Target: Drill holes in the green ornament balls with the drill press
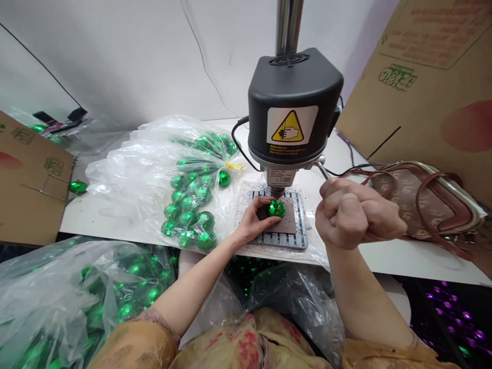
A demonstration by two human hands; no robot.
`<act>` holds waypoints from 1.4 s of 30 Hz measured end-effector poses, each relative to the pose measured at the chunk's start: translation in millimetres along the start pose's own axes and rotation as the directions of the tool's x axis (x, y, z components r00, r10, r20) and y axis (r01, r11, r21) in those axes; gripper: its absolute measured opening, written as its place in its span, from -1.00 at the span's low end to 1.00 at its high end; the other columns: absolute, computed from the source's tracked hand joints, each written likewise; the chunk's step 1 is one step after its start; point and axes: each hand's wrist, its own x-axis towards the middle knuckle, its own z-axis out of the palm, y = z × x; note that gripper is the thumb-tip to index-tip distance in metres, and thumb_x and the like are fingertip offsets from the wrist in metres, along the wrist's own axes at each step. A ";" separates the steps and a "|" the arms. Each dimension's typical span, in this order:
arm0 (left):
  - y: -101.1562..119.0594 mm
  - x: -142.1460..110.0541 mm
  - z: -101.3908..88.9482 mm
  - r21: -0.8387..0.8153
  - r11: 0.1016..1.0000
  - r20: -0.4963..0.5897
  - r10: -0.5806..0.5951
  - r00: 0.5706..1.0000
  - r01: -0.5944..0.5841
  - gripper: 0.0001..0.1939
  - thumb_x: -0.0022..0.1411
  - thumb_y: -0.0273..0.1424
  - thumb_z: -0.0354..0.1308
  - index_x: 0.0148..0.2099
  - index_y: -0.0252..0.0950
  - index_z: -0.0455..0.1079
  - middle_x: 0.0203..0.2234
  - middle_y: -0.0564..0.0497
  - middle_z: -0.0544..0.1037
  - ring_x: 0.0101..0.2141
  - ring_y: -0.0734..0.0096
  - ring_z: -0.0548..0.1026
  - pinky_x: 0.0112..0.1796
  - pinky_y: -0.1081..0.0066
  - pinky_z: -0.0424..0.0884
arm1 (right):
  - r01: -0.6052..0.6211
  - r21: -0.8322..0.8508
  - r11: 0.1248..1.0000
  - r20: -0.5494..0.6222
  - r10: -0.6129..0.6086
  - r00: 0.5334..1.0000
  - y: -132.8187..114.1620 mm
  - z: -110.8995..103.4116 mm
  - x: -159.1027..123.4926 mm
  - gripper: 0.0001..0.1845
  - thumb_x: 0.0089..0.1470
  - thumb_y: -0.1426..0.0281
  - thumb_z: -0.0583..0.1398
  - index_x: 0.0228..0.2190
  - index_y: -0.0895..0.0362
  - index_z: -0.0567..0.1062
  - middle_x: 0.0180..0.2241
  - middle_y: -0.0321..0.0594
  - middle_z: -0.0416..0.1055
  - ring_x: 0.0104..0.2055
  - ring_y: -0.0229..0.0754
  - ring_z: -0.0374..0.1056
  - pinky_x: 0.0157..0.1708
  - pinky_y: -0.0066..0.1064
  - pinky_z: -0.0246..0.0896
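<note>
My left hand (pixel 255 221) pinches a shiny green ball (pixel 277 208) and holds it on the slotted metal base (pixel 284 238) of a small black drill press (pixel 294 102), right under its bit. My right hand (pixel 355 215) is raised to the right of the machine, closed in a fist around its feed lever, of which only a short metal stub (pixel 323 169) shows. A clear plastic bag (pixel 154 169) with several green balls lies on the white table to the left of the press.
A second bag of green balls (pixel 77 297) sits low at the left by my lap. Cardboard boxes stand at far left (pixel 26 179) and at right rear (pixel 423 87). A brown handbag (pixel 426 200) lies at right. Purple balls (pixel 453 307) show under the table at right.
</note>
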 end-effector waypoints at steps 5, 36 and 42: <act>0.0 0.6 1.4 0.012 1.000 -0.008 0.000 1.000 0.000 -0.50 0.03 -0.21 0.44 -0.06 -0.25 0.33 0.00 -0.14 0.51 0.07 0.16 0.48 0.11 0.14 0.36 | -0.067 -0.004 0.998 -0.001 0.067 0.998 -4.5 2.3 3.0 -0.48 -0.03 0.59 0.16 -0.65 0.16 -0.14 -0.71 -0.41 -0.08 -0.69 -0.47 -0.09 -0.66 -0.44 -0.16; 19.1 90.2 -120.8 0.971 0.191 -0.113 -0.162 0.980 0.144 -0.65 0.13 -0.63 0.14 -0.02 -0.33 0.37 -0.06 -0.26 0.45 0.00 -0.01 0.40 -0.04 0.12 0.36 | -0.374 -0.071 0.925 -0.111 0.365 0.924 -11.4 28.5 55.7 -0.52 0.16 0.42 0.15 -0.72 0.20 0.11 -0.72 -0.44 -0.03 -0.68 -0.55 0.02 -0.65 -0.55 -0.17; 26.7 54.3 -96.6 0.399 0.896 -0.031 -0.197 0.980 0.193 -0.53 0.27 -0.12 0.17 0.08 -0.32 0.29 -0.20 -0.12 0.52 -0.25 0.29 0.50 -0.27 0.32 0.44 | -0.371 -0.039 0.928 -0.087 0.367 0.926 -14.4 28.7 55.4 -0.51 0.15 0.46 0.14 -0.72 0.20 0.06 -0.73 -0.44 -0.02 -0.68 -0.54 0.00 -0.65 -0.53 -0.18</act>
